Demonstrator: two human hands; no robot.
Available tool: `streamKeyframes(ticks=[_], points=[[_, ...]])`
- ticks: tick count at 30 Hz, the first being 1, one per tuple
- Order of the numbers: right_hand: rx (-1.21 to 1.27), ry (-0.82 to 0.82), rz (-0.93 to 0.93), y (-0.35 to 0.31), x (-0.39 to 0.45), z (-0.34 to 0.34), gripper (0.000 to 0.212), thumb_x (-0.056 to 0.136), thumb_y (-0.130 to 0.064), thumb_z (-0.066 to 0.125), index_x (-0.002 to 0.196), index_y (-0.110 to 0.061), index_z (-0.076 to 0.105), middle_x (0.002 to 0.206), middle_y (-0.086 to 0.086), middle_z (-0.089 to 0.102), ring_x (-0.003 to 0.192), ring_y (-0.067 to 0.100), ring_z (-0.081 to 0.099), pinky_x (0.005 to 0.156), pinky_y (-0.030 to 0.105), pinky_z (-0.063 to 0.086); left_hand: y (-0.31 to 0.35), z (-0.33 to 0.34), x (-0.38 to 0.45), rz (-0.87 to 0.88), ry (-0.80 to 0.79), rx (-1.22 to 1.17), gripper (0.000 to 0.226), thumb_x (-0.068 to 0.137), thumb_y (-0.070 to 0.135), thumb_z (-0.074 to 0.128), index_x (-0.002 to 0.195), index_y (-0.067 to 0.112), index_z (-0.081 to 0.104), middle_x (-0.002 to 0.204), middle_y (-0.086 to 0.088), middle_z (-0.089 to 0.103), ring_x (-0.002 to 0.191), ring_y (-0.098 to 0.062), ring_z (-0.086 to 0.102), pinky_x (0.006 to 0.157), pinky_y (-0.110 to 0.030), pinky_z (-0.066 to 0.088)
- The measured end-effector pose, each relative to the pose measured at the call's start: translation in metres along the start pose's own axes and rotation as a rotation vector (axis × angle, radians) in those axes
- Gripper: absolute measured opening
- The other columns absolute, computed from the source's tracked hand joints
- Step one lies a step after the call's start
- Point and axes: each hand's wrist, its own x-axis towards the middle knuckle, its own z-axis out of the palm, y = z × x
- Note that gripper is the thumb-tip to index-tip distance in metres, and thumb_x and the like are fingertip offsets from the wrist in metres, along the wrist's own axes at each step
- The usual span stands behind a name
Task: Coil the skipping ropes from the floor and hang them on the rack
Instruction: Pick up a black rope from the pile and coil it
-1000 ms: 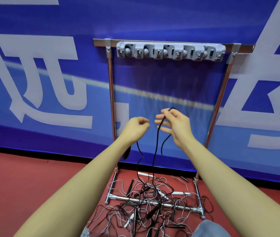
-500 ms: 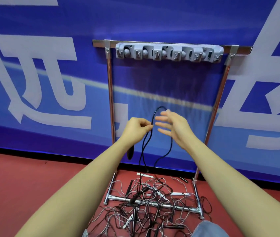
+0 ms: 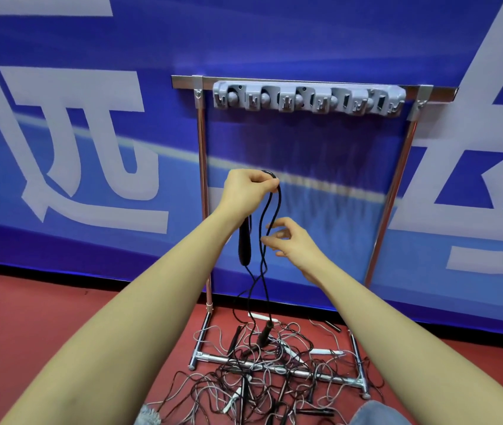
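My left hand [image 3: 245, 187] is raised in front of the rack and pinches loops of a black skipping rope [image 3: 264, 259]. One black handle [image 3: 245, 245] dangles below that hand. The rope's strands hang down to the floor, where its other handle [image 3: 265, 332] lies in the tangle. My right hand [image 3: 293, 240] is lower and to the right, fingers spread beside the hanging strands, holding nothing. The metal rack [image 3: 201, 185] stands against the wall with a grey hook strip [image 3: 308, 96] across its top; nothing hangs from the hooks.
A tangled pile of black and white skipping ropes [image 3: 262, 375] covers the red floor around the rack's base bar [image 3: 213, 358]. A blue banner wall [image 3: 90, 133] stands right behind the rack. My knees [image 3: 376, 414] show at the bottom edge.
My left hand has risen with the rope loop pinched in it. My right hand has let the rope go and dropped lower, beside the strands. The view has moved closer to the rack.
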Motion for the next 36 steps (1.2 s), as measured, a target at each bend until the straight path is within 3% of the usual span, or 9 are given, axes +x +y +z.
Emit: streamKeyframes(ticks=[4,8,14,21,25,29,31,34,36], points=[[0.113,0.014,-0.011,-0.005,0.000,-0.001,0.008,0.094,-0.014,0.057,0.087,-0.012,0.060,0.086,0.006,0.064,0.076,0.016,0.062,0.073,0.029,0.053,0.004,-0.002,0.001,0.041,-0.024,0.005,0.019,0.089,0.022,0.063,0.078,0.009,0.072,0.083,-0.012,0.070,0.055,-0.006,0.045,0.057,-0.017,0.040],[0.333,0.151,-0.012,-0.013,0.001,-0.011,0.009,0.094,-0.016,0.056,0.089,-0.011,0.062,0.081,0.009,0.068,0.072,0.019,0.070,0.065,0.032,0.059,-0.015,-0.001,-0.003,-0.065,-0.151,0.090,0.021,0.091,0.021,0.054,0.092,0.008,0.071,0.087,-0.013,0.067,0.065,-0.017,0.042,0.061,-0.025,0.039],[0.491,0.261,-0.089,-0.037,0.006,-0.022,0.010,0.095,-0.017,0.056,0.092,-0.009,0.062,0.081,0.010,0.068,0.078,0.024,0.071,0.066,0.036,0.059,-0.054,0.011,-0.042,-0.144,-0.411,0.228,0.027,0.088,0.016,0.062,0.114,0.010,0.064,0.101,-0.001,0.062,0.084,-0.012,0.054,0.071,-0.019,0.039],[0.625,0.279,-0.088,-0.037,0.006,-0.025,0.012,0.097,-0.020,0.053,0.095,-0.010,0.060,0.090,0.010,0.069,0.085,0.022,0.070,0.069,0.035,0.059,-0.055,0.013,-0.042,-0.115,-0.212,0.176,0.024,0.089,0.023,0.062,0.077,0.004,0.070,0.053,0.001,0.051,0.043,-0.009,0.033,0.041,-0.016,0.029],[0.351,0.160,0.072,-0.014,0.001,-0.020,0.014,0.095,-0.021,0.056,0.098,-0.009,0.063,0.097,0.012,0.070,0.085,0.024,0.066,0.069,0.032,0.056,-0.039,0.005,-0.030,-0.094,-0.075,0.109,0.022,0.089,0.020,0.064,0.074,0.005,0.071,0.030,0.010,0.039,0.031,-0.006,0.031,0.043,-0.019,0.028],[0.044,-0.144,0.102,0.002,-0.008,-0.003,0.015,0.090,-0.012,0.061,0.103,-0.007,0.065,0.099,0.008,0.071,0.085,0.019,0.066,0.088,0.034,0.050,-0.021,0.000,-0.017,-0.055,0.000,0.096,0.023,0.087,0.021,0.065,0.070,0.006,0.070,0.033,0.008,0.038,0.034,-0.007,0.030,0.043,-0.018,0.029],[0.051,-0.220,0.082,0.001,-0.010,0.003,0.012,0.091,-0.012,0.059,0.101,-0.009,0.065,0.098,0.009,0.072,0.084,0.018,0.068,0.084,0.031,0.052,-0.017,-0.003,-0.012,-0.041,-0.009,0.102,0.025,0.088,0.023,0.064,0.071,0.006,0.070,0.038,0.007,0.044,0.039,-0.006,0.032,0.046,-0.018,0.032],[0.129,-0.083,0.037,-0.006,-0.009,0.005,0.014,0.095,-0.015,0.056,0.092,-0.006,0.067,0.090,0.010,0.070,0.079,0.019,0.068,0.073,0.033,0.056,-0.020,-0.007,-0.008,-0.064,-0.073,0.094,0.032,0.091,0.033,0.055,0.079,0.008,0.070,0.069,-0.014,0.057,0.060,-0.018,0.040,0.060,-0.026,0.036],[0.249,0.041,0.009,-0.008,-0.006,0.003,0.014,0.095,-0.013,0.056,0.092,-0.004,0.067,0.083,0.008,0.064,0.077,0.019,0.063,0.072,0.037,0.058,-0.024,-0.010,-0.011,-0.118,-0.107,0.044,0.030,0.092,0.028,0.050,0.094,0.005,0.069,0.081,-0.010,0.056,0.068,-0.019,0.042,0.064,-0.028,0.035]])
